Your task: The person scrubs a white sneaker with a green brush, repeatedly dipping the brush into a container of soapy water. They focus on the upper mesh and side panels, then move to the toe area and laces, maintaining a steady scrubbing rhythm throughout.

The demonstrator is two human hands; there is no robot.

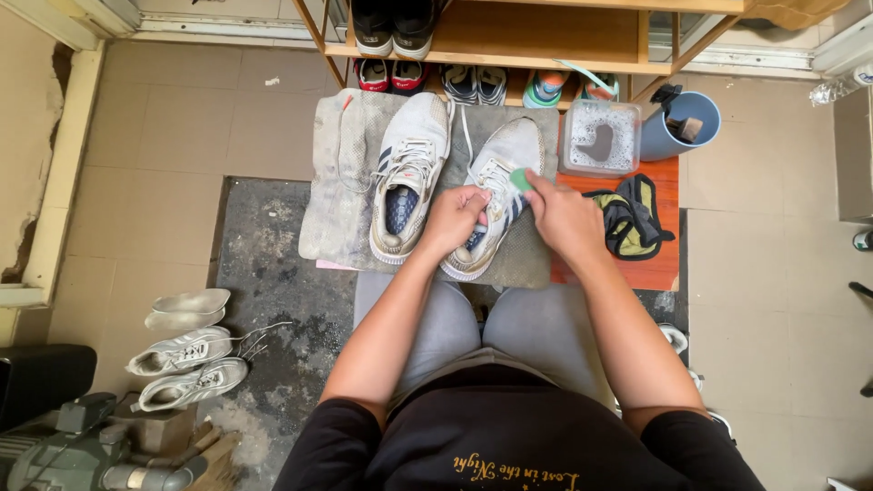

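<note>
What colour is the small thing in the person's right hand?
Green: the small brush or sponge in the right hand shows it best in the head view.

Your left hand (457, 216) covers the middle of the right-hand sneaker (496, 195), so its tongue and lacing are hidden. Your right hand (566, 218) hides all but a sliver of the green thing (520, 179) it grips; its kind can't be told. At twelve o'clock, the shelf's (509, 36) top shoes are cut off. At seven o'clock, the grey machine (82, 445) runs out of view.
</note>
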